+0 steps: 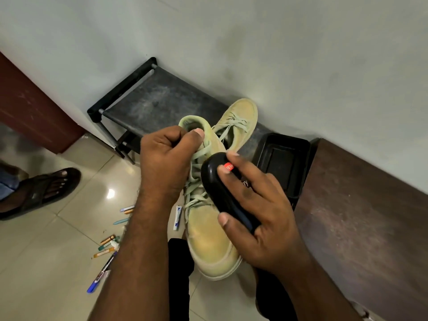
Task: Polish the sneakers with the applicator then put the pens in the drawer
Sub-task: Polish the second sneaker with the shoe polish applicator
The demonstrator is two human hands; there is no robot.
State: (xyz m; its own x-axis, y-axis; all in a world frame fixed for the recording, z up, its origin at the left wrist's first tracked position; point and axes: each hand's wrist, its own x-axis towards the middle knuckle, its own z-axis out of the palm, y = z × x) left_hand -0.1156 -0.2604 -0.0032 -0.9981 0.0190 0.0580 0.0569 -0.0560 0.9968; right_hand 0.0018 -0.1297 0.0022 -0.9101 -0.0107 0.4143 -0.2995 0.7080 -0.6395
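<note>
My left hand (166, 158) grips the collar of a pale green sneaker (208, 237), holding it up with its toe pointing toward me. My right hand (257, 216) holds a black polish applicator (217, 181) with a red label and presses it against the sneaker's right side by the laces. The second pale green sneaker (240, 119) lies on a low black stool (148, 100) behind. Several pens (108, 249) lie scattered on the tiled floor to the left, partly hidden by my left forearm.
A black open tray (282, 163) stands to the right of the stool. A dark brown wooden cabinet top (361, 218) fills the right side. Another person's sandalled foot (46, 188) is at the left. A small white tube (177, 217) lies on the floor near the sneaker.
</note>
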